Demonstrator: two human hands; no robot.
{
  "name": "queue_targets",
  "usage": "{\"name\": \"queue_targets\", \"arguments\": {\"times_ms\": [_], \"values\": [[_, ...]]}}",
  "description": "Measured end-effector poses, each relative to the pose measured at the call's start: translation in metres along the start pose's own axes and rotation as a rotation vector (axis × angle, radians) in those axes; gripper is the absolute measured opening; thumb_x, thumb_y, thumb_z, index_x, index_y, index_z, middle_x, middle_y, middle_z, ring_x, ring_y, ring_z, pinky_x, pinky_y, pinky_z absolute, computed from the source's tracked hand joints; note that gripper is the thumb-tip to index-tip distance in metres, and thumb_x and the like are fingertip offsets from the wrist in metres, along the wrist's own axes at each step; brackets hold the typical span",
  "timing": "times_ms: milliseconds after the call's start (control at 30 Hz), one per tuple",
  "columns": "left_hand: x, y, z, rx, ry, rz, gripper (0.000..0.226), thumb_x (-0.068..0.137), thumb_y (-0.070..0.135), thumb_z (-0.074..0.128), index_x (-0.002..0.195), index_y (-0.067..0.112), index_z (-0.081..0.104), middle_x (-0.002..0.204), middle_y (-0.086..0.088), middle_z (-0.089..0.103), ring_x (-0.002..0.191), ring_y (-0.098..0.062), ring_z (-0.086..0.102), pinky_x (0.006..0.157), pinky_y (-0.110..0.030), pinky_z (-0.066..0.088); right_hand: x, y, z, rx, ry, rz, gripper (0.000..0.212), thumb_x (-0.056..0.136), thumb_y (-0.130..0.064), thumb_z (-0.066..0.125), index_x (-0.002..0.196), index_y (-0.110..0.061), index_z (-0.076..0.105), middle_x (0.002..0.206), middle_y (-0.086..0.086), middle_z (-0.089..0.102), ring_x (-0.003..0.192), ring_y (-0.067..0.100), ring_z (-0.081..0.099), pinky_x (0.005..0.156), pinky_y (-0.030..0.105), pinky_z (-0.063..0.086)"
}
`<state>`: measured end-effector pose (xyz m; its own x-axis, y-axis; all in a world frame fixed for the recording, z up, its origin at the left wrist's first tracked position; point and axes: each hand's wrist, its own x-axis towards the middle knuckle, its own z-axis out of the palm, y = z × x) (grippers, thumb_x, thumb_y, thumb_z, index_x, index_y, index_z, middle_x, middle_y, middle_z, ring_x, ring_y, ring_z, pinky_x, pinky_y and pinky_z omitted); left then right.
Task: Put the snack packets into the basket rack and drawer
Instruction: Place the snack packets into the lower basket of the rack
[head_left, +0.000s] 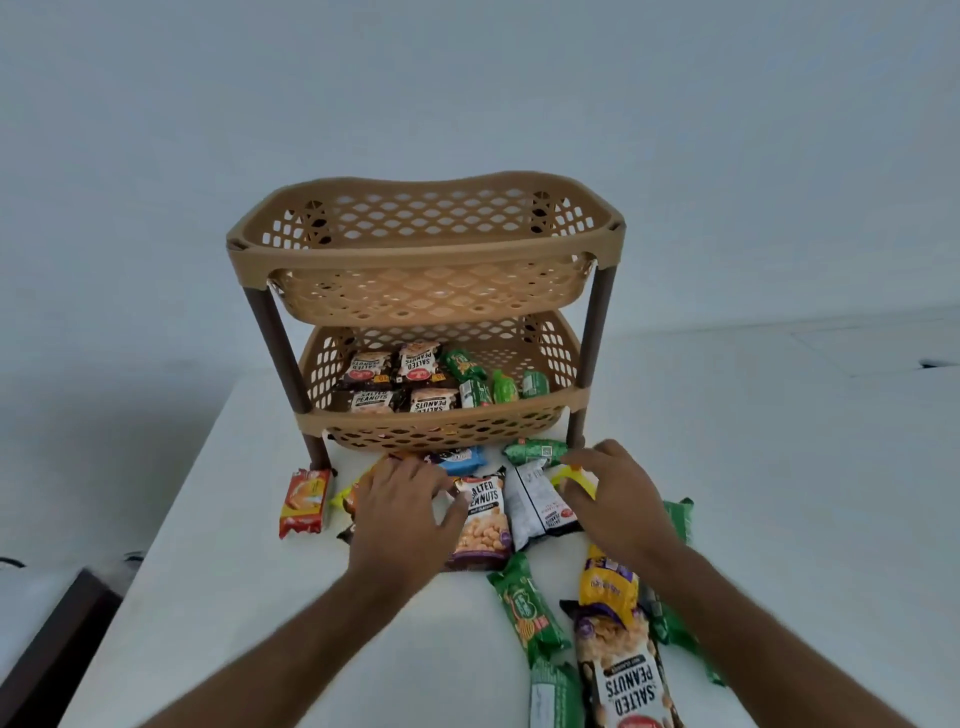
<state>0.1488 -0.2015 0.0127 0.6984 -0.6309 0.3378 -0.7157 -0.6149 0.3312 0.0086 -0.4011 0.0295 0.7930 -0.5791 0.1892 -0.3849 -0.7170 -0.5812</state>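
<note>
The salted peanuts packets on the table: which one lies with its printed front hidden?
The white-backed packet between the two hands, beside the upright-reading peanuts packet. It shows only its pale back with small print; the others show the "Salted Peanuts" front.

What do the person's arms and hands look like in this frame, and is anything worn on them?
Both forearms are bare as far as the frame shows: no sleeves in view. The left hand and right hand have no gloves, and no rings, watch, bands or markings can be made out on them or the wrists. Motion blur softens the fingers, so small details cannot be ruled out.
</note>
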Motion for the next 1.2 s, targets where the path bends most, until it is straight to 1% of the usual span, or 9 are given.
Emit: {"name": "queue_targets", "arguments": {"times_ms": [133,200,400,500,633,867,1000,1100,1200], "values": [[-0.033,0.029,0.016,-0.18,-0.238,-0.178,0.027,0.085,0.055,0.051,0.077,0.029,0.054,0.076,0.013,0.06,0.075,-0.009,0.056,0.067,-0.031,0.051,-0.024,0.022,-0.008,-0.035,-0.073,0.114,0.032,0.089,-0.031,0.06,0.121,-0.024,0.064,0.101,-0.003,0.051,0.082,0.02,0.059,0.066,0.028,0.042],[-0.047,0.042,0.025,-0.181,-0.332,-0.24,0.032,0.083,0.06,0.052,0.077,0.028,0.053,0.073,0.011,0.061,0.071,-0.008,0.058,0.06,-0.028,0.046,-0.033,0.027,-0.008,-0.06,-0.124,0.149,0.037,0.087,-0.035,0.06,0.122,-0.025,0.062,0.097,-0.002,0.046,0.076,0.02,0.056,0.064,0.029,0.043],[-0.069,0.073,0.043,-0.234,-0.482,-0.394,0.054,0.07,0.077,0.056,0.088,0.027,0.043,0.082,0.01,0.061,0.075,-0.012,0.06,0.06,-0.03,0.043,-0.058,0.027,0.007,-0.122,-0.189,0.128,0.064,0.082,-0.062,0.057,0.136,-0.03,0.047,0.106,-0.002,0.035,0.096,0.025,0.057,0.078,0.035,0.051],[-0.069,0.081,0.045,-0.379,-0.455,-0.487,0.054,0.067,0.065,0.07,0.091,0.025,0.042,0.082,0.005,0.066,0.066,-0.016,0.062,0.057,-0.032,0.049,-0.061,0.028,0.014,-0.122,-0.232,0.098,0.068,0.075,-0.06,0.067,0.131,-0.026,0.052,0.111,-0.003,0.033,0.102,0.025,0.053,0.084,0.035,0.051],[-0.071,0.082,0.041,-0.442,-0.443,-0.509,0.05,0.066,0.053,0.074,0.094,0.026,0.043,0.077,0.001,0.069,0.054,-0.015,0.061,0.051,-0.031,0.05,-0.062,0.03,0.025,-0.036,-0.285,0.096,0.069,0.07,-0.045,0.08,0.13,-0.023,0.054,0.126,-0.001,0.034,0.096,0.021,0.055,0.082,0.029,0.05],[-0.072,0.079,0.028,-0.532,-0.267,-0.587,0.035,0.073,0.039,0.072,0.093,0.031,0.044,0.073,-0.001,0.071,0.056,-0.014,0.066,0.054,-0.037,0.057,-0.049,0.04,0.023,0.134,-0.329,0.055,0.057,0.071,-0.022,0.076,0.125,-0.022,0.058,0.119,-0.002,0.034,0.089,0.015,0.05,0.075,0.022,0.045],[-0.061,0.081,0.011,-0.622,-0.123,-0.612,0.03,0.081,0.03,0.069,0.1,0.033,0.046,0.073,-0.002,0.072,0.059,-0.021,0.067,0.053,-0.043,0.057,-0.037,0.042,0.008,0.24,-0.369,0.06,0.059,0.067,-0.018,0.077,0.123,-0.025,0.059,0.122,-0.003,0.038,0.095,0.016,0.058,0.078,0.025,0.052],[-0.046,0.08,0.0,-0.668,-0.057,-0.583,0.029,0.086,0.027,0.066,0.105,0.036,0.047,0.064,0.001,0.071,0.055,-0.022,0.063,0.057,-0.048,0.056,-0.03,0.04,-0.004,0.309,-0.364,0.043,0.061,0.066,-0.015,0.079,0.121,-0.028,0.058,0.122,-0.005,0.038,0.094,0.014,0.059,0.071,0.02,0.055],[-0.028,0.077,-0.008,-0.713,-0.021,-0.534,0.029,0.087,0.027,0.066,0.107,0.039,0.049,0.061,0.0,0.067,0.049,-0.012,0.056,0.052,-0.039,0.055,-0.02,0.034,-0.018,0.376,-0.344,0.004,0.06,0.064,-0.012,0.079,0.115,-0.033,0.057,0.119,-0.009,0.041,0.089,0.009,0.06,0.058,0.015,0.053]]}}
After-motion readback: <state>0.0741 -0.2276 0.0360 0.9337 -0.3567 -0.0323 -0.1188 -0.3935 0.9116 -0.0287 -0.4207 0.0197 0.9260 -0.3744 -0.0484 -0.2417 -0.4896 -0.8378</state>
